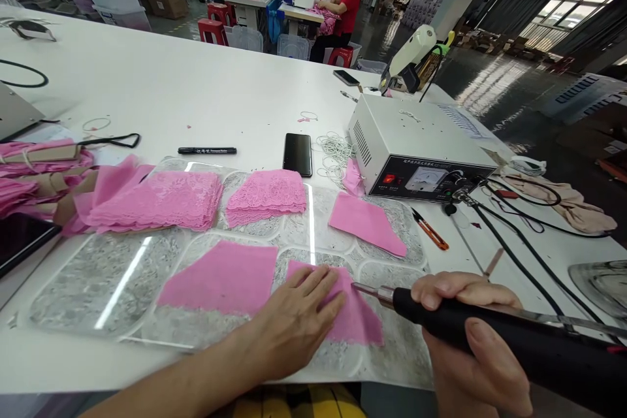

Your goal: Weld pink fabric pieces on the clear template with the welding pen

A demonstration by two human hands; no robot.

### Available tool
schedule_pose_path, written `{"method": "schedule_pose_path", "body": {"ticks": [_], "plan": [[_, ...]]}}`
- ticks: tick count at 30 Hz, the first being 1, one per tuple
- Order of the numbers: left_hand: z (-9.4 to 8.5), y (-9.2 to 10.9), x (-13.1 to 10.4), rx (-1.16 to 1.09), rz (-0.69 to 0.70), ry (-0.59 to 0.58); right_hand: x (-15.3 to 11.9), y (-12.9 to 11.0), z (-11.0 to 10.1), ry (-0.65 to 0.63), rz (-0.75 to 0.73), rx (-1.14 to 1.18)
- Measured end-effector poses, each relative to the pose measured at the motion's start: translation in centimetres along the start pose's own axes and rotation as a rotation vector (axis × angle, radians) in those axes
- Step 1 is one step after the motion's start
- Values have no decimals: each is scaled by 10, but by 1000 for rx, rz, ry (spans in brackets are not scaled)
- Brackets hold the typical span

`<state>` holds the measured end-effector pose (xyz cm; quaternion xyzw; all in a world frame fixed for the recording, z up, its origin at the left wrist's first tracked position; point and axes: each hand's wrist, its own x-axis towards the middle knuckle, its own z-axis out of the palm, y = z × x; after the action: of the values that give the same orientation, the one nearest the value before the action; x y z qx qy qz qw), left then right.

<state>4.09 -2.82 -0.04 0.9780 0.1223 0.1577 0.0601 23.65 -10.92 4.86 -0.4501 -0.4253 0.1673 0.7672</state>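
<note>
My left hand [298, 317] lies flat, fingers spread, on a pink fabric piece [360, 320] near the front of the clear mat [392, 353]. My right hand [477, 333] is wrapped round a black-handled tool [455, 320], whose metal tip touches or nearly touches the fabric's upper right edge. Left of my left hand lies another pink piece [223, 277]. Behind are a lace stack [161, 199], a smaller lace stack [267, 196] and a flat pink piece [367, 223].
A grey control box [416, 144] with cables stands at the back right. Around the mat are an orange cutter [431, 228], a phone [297, 155], a black marker [207, 151] and pink bundles [44, 176]. Across the room, a person in red [347, 3] sits at a sewing machine.
</note>
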Motion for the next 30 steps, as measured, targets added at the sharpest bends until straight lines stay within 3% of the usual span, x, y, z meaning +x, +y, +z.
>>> {"method": "schedule_pose_path", "body": {"ticks": [8, 17, 22, 30], "plan": [[-5, 0, -5, 25, -35, 22, 8, 1, -1, 76, -31, -22], [-24, -17, -45, 99, -124, 113, 10, 9, 28, 122, 19, 19], [-20, -19, -51, 96, -147, 106, 5, 14, 39, 94, 42, 14], [-17, -18, -52, 26, -188, 96, 6, 17, 38, 71, 15, -26]]}}
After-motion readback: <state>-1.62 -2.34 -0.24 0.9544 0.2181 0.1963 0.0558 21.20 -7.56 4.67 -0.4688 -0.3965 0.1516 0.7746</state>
